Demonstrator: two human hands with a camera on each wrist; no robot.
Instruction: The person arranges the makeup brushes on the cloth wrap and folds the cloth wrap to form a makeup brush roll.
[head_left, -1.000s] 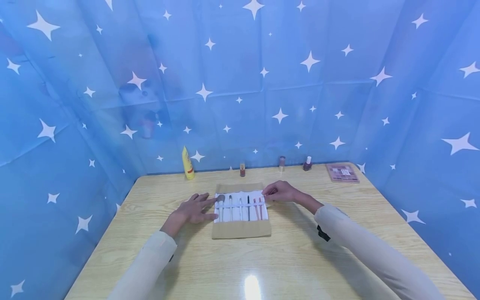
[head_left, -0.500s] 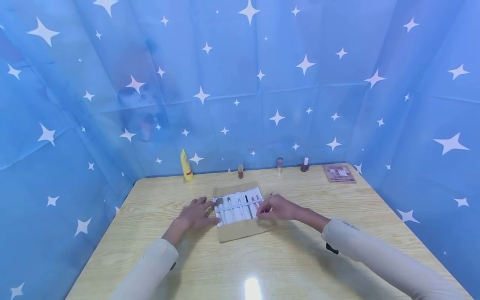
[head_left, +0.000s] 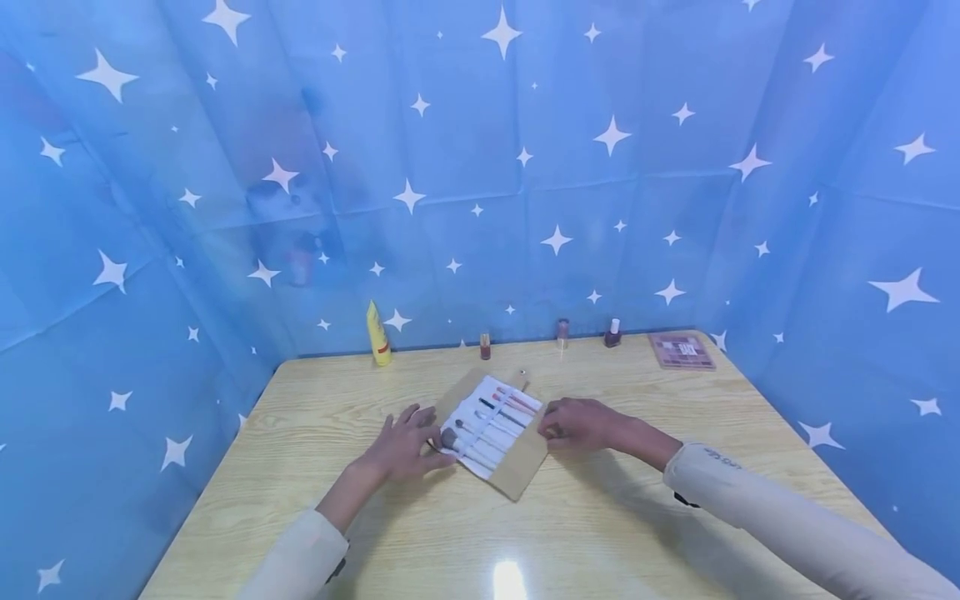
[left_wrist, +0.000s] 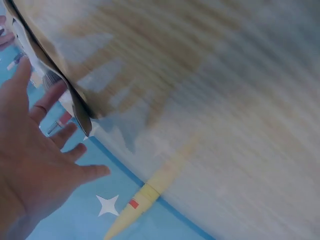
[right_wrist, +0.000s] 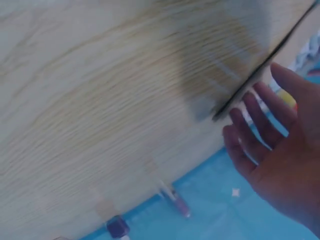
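Note:
An unrolled makeup brush roll [head_left: 522, 467], tan outside and white inside, lies turned at an angle on the table. Several brushes, among them a fluffy grey-headed one [head_left: 450, 438], and pencils sit under its white strap. At the near left corner is my left hand [head_left: 406, 445], fingers spread, touching the edge; the left wrist view shows those fingers [left_wrist: 47, 102] apart. My right hand [head_left: 581, 423] holds the tan flap's edge at the right, fingers curved, tips partly hidden. In the right wrist view that edge runs past the bent fingers [right_wrist: 262, 122].
Along the table's back stand a yellow tube [head_left: 378, 335], a small dark red bottle [head_left: 485, 347], a pinkish tube [head_left: 562, 333] and a dark nail polish bottle [head_left: 612, 335]. A palette [head_left: 682, 351] lies at back right. A blue starry curtain [head_left: 480, 167] surrounds the table [head_left: 420, 533].
The brush roll has turned counterclockwise, so its tan near flap now faces right. My right hand has shifted slightly right and down with that edge; my left hand has stayed by the left side.

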